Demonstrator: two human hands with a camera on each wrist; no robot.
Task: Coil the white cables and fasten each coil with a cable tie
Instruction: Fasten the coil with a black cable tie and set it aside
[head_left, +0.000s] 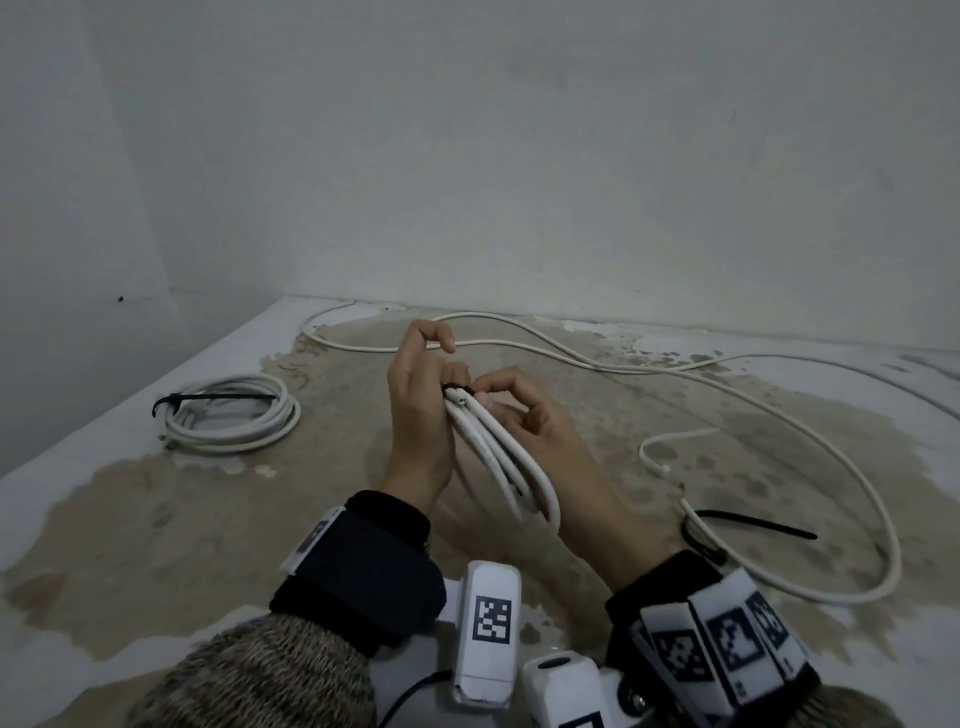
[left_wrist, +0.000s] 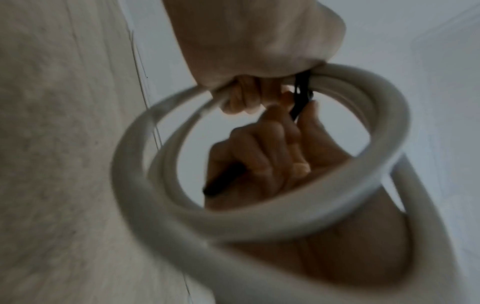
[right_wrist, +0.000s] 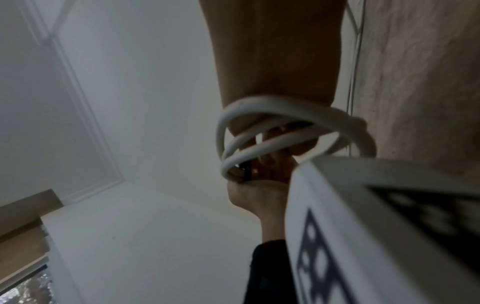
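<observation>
- Left hand grips the top of a small white cable coil, fingers curled round the bunched strands; index finger lifted clear
- Right hand pinches a black cable tie wrapped round the coil's top, just beside the left fingers; left wrist view shows the tie's tail running through the right palm
- Coil is held in the air over the surface, loops hanging down between both wrists
- Handling guess: cable looks light, springy, smooth-jacketed; loops want to fan out, so best hold is right at the tie point with strands squeezed together
- Tie looks thin, stiff plastic; pull by the tail, steady the head
- A finished coil with its own black tie lies on the surface to the left, well apart
- Loose white cable sprawls across the back and right; spare black tie lies near the right wrist
- Surface is worn, patchy tan with white paint at the edges; plain pale walls meet in a corner behind
</observation>
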